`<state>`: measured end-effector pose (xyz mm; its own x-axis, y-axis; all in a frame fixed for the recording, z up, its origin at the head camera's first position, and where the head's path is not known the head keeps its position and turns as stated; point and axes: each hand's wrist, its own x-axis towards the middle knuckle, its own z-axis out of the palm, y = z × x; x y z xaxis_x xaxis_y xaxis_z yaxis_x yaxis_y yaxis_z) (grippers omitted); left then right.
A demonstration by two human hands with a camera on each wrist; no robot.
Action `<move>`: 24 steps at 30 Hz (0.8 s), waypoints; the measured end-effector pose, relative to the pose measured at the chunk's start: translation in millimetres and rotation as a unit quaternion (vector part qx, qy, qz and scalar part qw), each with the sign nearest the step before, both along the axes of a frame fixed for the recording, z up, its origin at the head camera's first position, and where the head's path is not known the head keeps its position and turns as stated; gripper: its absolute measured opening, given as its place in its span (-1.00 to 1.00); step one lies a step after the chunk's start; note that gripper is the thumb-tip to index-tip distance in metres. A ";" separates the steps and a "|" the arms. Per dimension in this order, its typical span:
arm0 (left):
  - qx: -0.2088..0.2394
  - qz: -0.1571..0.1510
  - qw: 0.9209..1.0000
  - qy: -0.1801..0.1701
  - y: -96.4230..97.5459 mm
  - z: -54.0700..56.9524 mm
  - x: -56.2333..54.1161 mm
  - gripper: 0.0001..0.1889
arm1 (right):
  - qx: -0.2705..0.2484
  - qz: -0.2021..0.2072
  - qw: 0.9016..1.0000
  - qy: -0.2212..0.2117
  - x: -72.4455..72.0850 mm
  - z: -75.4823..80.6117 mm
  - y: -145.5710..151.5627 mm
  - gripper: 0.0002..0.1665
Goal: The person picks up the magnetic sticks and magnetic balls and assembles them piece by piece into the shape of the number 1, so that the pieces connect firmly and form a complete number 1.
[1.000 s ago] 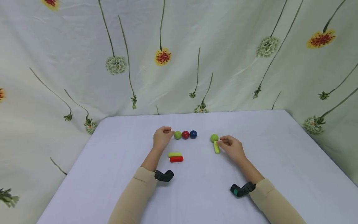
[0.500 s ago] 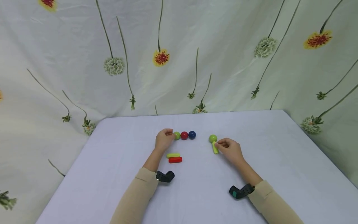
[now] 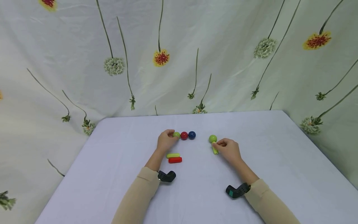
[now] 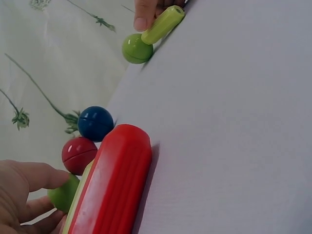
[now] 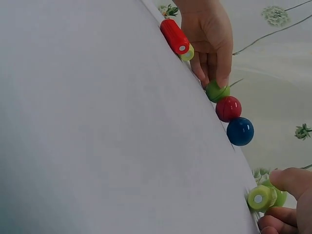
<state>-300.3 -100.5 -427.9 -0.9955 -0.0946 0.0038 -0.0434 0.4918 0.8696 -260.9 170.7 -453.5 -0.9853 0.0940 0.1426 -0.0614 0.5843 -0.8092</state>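
My left hand point(image 3: 166, 141) pinches a light-green ball point(image 3: 176, 134) at the left end of a row. Right beside that ball sit a red ball point(image 3: 184, 135) and a dark-blue ball point(image 3: 191, 135). My right hand point(image 3: 230, 150) pinches a short yellow-green ridged stick point(image 3: 215, 151) between thumb and fingers. Against the stick's far end is a second green ball point(image 3: 213, 138); whether they are joined I cannot tell. In the left wrist view this stick shows a hole in its near end. The right wrist view shows thumb and fingers on either side of it.
Nearer me, a red ridged stick point(image 3: 175, 160) lies alongside another yellow-green stick point(image 3: 173, 155). A white cloth covers the table point(image 3: 201, 193). Behind it hangs a flowered curtain point(image 3: 179, 84). Each wrist carries a black camera band.
The left hand has moved slightly right, its thumb and fingers closing round the green ball. The right hand's fingers have come onto the yellow-green stick. Balls and sticks keep their arrangement.
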 end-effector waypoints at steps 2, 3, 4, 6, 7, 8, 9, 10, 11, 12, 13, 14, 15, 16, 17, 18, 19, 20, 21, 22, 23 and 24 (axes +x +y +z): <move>-0.001 0.000 1.000 -0.001 0.5 -0.5 0.2 -0.55 | 0.003 -0.005 1.000 -0.004 -1.4 -0.9 -0.8 -0.63; -0.001 0.000 1.000 0.000 0.7 -0.8 0.2 -0.55 | 0.005 -0.007 1.000 -0.005 -2.0 -1.1 -1.1 -0.62; -0.001 0.001 1.000 0.000 1.0 -0.6 0.4 -0.55 | 0.007 -0.009 1.000 -0.006 -2.3 -0.9 -1.4 -0.62; -0.002 0.001 1.000 0.001 1.5 -1.6 0.0 -0.55 | 0.008 -0.012 1.000 -0.008 -2.3 0.3 -2.5 -0.61; -0.003 0.001 1.000 0.001 1.9 -1.8 -0.2 -0.55 | 0.009 -0.013 1.000 -0.010 -2.1 0.8 -2.8 -0.61; -0.005 0.001 1.000 0.001 2.0 -2.1 -0.5 -0.55 | 0.009 -0.014 1.000 -0.011 -1.9 1.7 -3.4 -0.62; -0.005 0.000 1.000 0.001 2.1 -2.5 -0.8 -0.55 | 0.010 -0.014 1.000 -0.013 -1.8 2.4 -3.7 -0.62; -0.007 -0.001 1.000 0.002 2.2 -3.0 -1.2 -0.55 | 0.010 -0.015 1.000 -0.014 -1.8 3.1 -4.0 -0.62; -0.008 -0.001 1.000 0.002 2.3 -3.4 -1.5 -0.55 | 0.012 -0.015 1.000 -0.016 -1.8 3.7 -4.1 -0.62; -0.010 -0.002 1.000 0.003 2.3 -3.5 -1.6 -0.55 | 0.013 -0.015 1.000 -0.018 -1.7 4.1 -4.0 -0.62; -0.012 -0.002 1.000 0.004 2.4 -3.6 -1.7 -0.55 | 0.014 -0.015 1.000 -0.020 -1.8 4.5 -3.9 -0.62; -0.014 -0.003 1.000 0.005 2.4 -3.7 -1.9 -0.55 | 0.016 -0.015 1.000 -0.021 -1.9 4.9 -3.9 -0.62; -0.016 -0.003 1.000 0.006 2.5 -3.8 -2.0 -0.55 | 0.017 -0.015 0.999 -0.023 -2.0 5.0 -3.8 -0.62; -0.018 -0.004 1.000 0.008 2.5 -4.3 -2.3 -0.56 | 0.017 -0.015 0.999 -0.025 -2.3 5.2 -4.0 -0.62; -0.019 -0.003 1.000 0.008 2.5 -4.1 -2.2 -0.56 | 0.017 -0.014 0.999 -0.027 -2.5 5.3 -4.0 -0.62; -0.021 -0.003 1.000 0.010 2.4 -4.3 -2.2 -0.56 | 0.016 -0.014 0.999 -0.028 -2.7 5.5 -4.2 -0.62; -0.022 -0.002 1.000 0.011 2.1 -4.8 -2.4 -0.56 | 0.016 -0.014 0.999 -0.030 -3.1 5.4 -4.4 -0.62; -0.023 -0.001 1.000 0.012 1.9 -5.0 -2.3 -0.56 | 0.016 -0.014 0.999 -0.030 -3.3 5.4 -4.5 -0.62; -0.024 0.002 1.000 0.011 1.7 -5.5 -2.2 -0.56 | 0.017 -0.015 0.999 -0.031 -3.6 5.1 -4.5 -0.62; -0.024 0.004 1.000 0.011 1.5 -5.7 -2.0 -0.56 | 0.018 -0.015 0.999 -0.033 -4.1 4.9 -4.5 -0.62; -0.024 0.007 1.000 0.011 1.2 -5.9 -1.5 -0.56 | 0.019 -0.016 0.999 -0.034 -4.3 4.8 -4.4 -0.62; -0.024 0.009 1.000 0.012 1.0 -6.3 -0.9 -0.56 | 0.020 -0.016 0.999 -0.035 -4.5 4.5 -4.1 -0.62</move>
